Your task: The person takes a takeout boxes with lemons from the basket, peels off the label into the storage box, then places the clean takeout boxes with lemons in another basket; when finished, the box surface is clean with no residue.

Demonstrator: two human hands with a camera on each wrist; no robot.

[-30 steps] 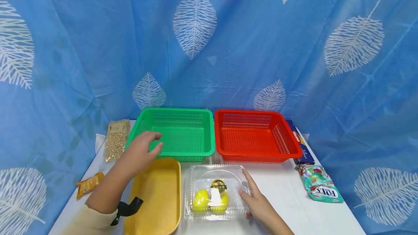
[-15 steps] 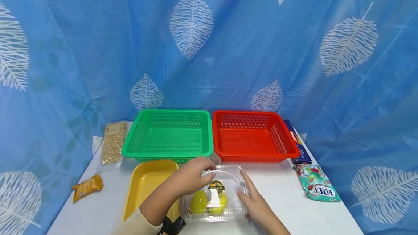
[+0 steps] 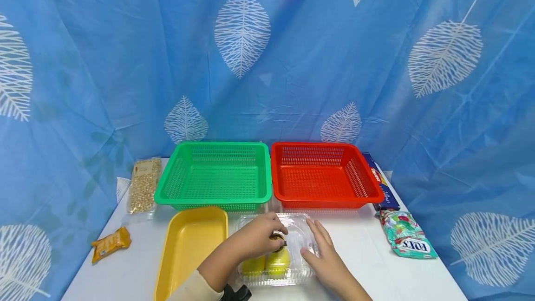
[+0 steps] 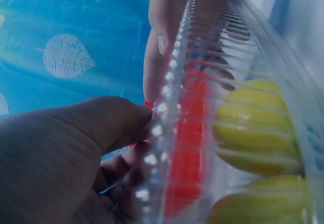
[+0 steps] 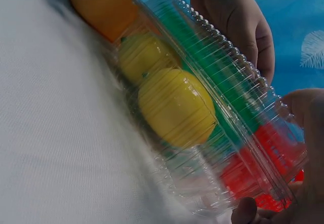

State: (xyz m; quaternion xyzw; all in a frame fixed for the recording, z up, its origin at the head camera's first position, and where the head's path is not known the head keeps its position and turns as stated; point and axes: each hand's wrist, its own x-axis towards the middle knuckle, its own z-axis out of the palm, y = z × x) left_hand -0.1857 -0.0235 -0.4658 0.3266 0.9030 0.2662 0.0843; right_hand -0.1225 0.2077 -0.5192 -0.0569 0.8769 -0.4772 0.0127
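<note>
clear plastic box (image 3: 297,247) on the tabletop (image 3: 372,254), yellow fruits (image 3: 277,262) inside: probably light, slippery, easily dented; best held by both side walls. right hand (image 3: 328,264) spread against its right side; left hand (image 3: 258,237) bent over it, any pinch indiscernible. beyond: green basket (image 3: 213,200), red basket (image 3: 317,182).

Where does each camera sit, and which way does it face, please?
Head: worn on the head, facing forward and down at the clear box; left hand and right hand show.
Left wrist: worn there, facing the box; left hand lower left, right hand above.
Right wrist: worn there, facing box and table; right hand at right, left hand above.
Wrist views share two yellow fruits.
</note>
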